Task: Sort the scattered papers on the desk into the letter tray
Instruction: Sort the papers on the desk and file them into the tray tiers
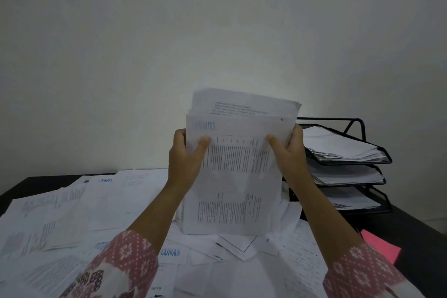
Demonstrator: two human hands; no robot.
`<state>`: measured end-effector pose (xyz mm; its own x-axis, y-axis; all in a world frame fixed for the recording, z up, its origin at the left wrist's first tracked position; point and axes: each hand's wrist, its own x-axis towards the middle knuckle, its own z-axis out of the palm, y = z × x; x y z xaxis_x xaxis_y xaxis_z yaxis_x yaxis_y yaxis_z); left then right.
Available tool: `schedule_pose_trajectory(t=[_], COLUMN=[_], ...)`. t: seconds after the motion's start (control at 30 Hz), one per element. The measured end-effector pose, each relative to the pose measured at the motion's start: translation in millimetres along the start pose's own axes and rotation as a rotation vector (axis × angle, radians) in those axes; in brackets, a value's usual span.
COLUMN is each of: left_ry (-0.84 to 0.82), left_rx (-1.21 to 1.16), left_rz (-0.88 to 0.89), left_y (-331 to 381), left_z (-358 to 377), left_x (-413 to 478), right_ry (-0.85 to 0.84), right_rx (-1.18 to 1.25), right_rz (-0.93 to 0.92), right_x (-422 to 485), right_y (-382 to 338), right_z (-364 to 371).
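Note:
I hold a stack of printed papers (238,172) upright in front of me, its lower edge down among the loose sheets. My left hand (185,155) grips its left side, thumb across the front page. My right hand (289,150) grips the right side the same way. Behind and to the right stands a black wire letter tray (348,161) with three tiers, each holding white sheets. Scattered papers (79,215) cover the dark desk (36,182) below and to the left.
A pink sheet (381,247) lies on the desk at the right, in front of the tray. A pale wall rises behind the desk. Bare dark desk shows at the far left corner and along the right edge (420,244).

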<state>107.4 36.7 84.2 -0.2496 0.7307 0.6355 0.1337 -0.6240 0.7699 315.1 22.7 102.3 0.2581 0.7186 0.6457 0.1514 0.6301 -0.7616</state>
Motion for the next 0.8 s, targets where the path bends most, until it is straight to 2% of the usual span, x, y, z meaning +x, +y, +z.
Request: schedule_pose_trajectory(t=[0.3, 0.43, 0.57, 0.63, 0.7, 0.8], left_ry=[-0.025, 0.007, 0.036, -0.003, -0.084, -0.296], left_rx=[0.043, 0.003, -0.068, -0.046, -0.008, 0.111], left_rz=[-0.045, -0.074, -0.125, -0.140, -0.176, -0.295], left_y=[-4, -2, 1, 0, -4, -16], left_z=[2, 2, 4, 4, 3, -2], left_x=[-1, 2, 4, 5, 5, -6], right_ry=[-0.021, -0.033, -0.147, -0.142, -0.068, 0.025], right_rx=[-0.083, -0.012, -0.124, -0.136, -0.137, -0.116], right_rz=[-0.163, 0.004, 0.146, 0.153, 0.173, 0.221], right_x=[3, 3, -9, -14, -11, 0], right_y=[-9, -3, 18, 23, 21, 12], right_z=[0, -3, -12, -16, -22, -35])
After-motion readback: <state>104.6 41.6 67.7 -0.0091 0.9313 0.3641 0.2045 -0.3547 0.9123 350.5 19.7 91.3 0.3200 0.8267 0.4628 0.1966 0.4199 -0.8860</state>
